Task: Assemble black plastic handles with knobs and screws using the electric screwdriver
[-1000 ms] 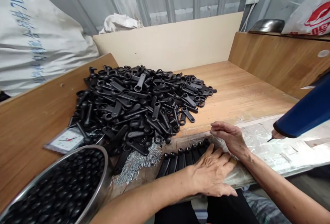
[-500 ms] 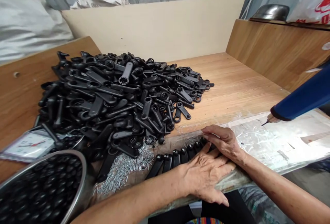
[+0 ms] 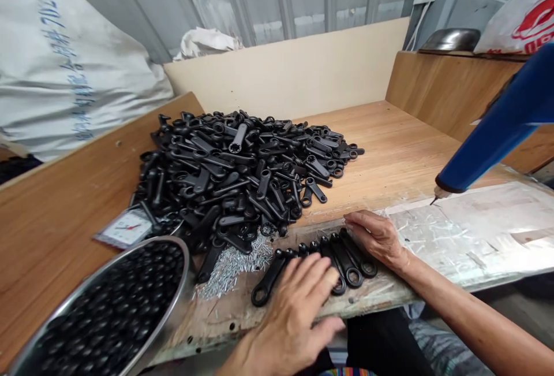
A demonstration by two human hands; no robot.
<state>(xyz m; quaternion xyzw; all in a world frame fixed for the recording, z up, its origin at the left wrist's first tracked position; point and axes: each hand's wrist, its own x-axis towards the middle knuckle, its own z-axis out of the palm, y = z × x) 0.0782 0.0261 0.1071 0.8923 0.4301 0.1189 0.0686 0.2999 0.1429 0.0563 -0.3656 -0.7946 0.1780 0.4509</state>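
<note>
A row of black ring-ended handles [image 3: 354, 276] lies side by side at the bench's front edge, rings toward me. My left hand [image 3: 298, 301], fingers spread and slightly blurred, is over the middle of that row and hides several of the handles; whether it touches them I cannot tell. Beside the row's right end, my right hand [image 3: 375, 238] has loosely bent fingers and shows nothing held. Its fingertips are close to the far end of the last handle. Left of the row is a patch of small silver pins [image 3: 236, 266].
A large heap of black handles [image 3: 242, 159] covers the wooden bench's left half. Front left stands a metal bowl [image 3: 187, 272] of round black knobs. A blue power screwdriver [image 3: 480, 133] hangs at right, bit downward. White sacks [image 3: 104, 75] rise behind the left board.
My left hand has drawn left and toward me, uncovering rings at the row's right end. My right hand remains at that end. The view has shifted, showing more at left.
</note>
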